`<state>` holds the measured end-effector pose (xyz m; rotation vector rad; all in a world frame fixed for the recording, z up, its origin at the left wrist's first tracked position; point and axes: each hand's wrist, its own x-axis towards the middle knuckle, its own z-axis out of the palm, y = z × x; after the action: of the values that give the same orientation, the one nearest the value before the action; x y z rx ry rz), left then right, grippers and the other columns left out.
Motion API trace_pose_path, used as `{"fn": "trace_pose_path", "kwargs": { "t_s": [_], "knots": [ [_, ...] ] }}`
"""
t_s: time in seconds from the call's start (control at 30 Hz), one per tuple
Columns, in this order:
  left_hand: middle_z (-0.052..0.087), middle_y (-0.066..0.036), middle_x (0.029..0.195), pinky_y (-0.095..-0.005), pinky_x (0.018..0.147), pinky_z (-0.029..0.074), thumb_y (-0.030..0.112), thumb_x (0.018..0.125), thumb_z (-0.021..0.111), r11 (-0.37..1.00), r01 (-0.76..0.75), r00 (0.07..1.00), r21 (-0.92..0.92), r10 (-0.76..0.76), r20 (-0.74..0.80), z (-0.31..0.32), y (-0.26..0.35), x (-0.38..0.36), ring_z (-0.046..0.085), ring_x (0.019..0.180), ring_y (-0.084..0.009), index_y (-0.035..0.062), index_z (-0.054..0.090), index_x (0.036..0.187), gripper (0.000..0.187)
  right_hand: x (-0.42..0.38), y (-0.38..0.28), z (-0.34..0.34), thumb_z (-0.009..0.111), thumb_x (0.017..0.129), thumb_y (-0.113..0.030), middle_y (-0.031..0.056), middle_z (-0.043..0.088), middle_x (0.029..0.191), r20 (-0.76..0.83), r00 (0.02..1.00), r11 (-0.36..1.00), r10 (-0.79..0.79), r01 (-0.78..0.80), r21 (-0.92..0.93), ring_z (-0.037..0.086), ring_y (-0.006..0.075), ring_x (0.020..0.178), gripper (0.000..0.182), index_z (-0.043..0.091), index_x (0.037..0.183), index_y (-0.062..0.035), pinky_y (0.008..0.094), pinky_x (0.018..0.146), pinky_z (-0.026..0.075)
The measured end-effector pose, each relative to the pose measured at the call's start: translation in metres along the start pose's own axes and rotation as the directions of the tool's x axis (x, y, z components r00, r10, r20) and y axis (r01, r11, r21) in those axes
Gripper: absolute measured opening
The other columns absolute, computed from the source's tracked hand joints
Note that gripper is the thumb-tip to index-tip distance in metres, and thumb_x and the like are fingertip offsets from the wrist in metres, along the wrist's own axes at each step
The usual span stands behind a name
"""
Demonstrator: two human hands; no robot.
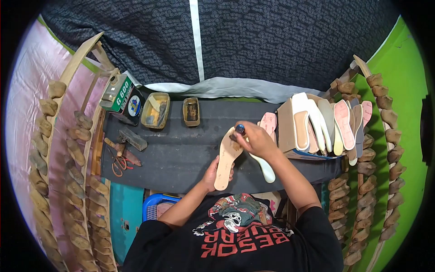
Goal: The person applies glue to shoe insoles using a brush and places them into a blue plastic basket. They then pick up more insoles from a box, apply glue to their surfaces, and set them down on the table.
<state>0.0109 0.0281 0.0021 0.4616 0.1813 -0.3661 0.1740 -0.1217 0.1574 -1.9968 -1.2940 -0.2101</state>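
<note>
My left hand (212,174) grips a beige insole (224,165) from below its edge, fingers wrapped round the heel half. The insole is tilted, with its toe end pointing up and right. Closed round a brush (240,129) with a dark blue handle end, my right hand (258,141) is over the insole's forefoot. The brush's tip is mostly hidden by my fingers. A wet-looking brown patch (236,146) marks the insole beside it. Below my right hand, a white insole (264,168) lies on the dark table, and a pink insole (269,121) shows behind my hand.
A cardboard box (286,122) holds several insoles at right. A green-labelled can (122,99), a tub with tools (155,111) and a brown-stained tub (191,112) stand at back left. Scissors (118,165) lie at left. Racks of shoe lasts (390,136) flank the table.
</note>
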Motion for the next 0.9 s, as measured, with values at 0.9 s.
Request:
{"fn": "trace_pose_path", "kwargs": {
  "t_s": [0.9],
  "knots": [
    [0.055,-0.007,0.106,-0.0364,0.071,0.046,0.058,0.107,0.036,0.999,-0.004,1.0,-0.041,0.003,-0.031,0.024,-0.016,0.0,0.054,0.081,-0.0213,0.0132,0.057,0.13,0.055,-0.016,0.005,-0.005,0.069,0.096,-0.013,0.0191,0.066,0.094,-0.063,0.995,0.994,-0.08,0.084,0.064,0.067,0.0393,0.086,0.027,0.057,0.115,0.0006,0.0442,0.076,0.055]
  ]
}}
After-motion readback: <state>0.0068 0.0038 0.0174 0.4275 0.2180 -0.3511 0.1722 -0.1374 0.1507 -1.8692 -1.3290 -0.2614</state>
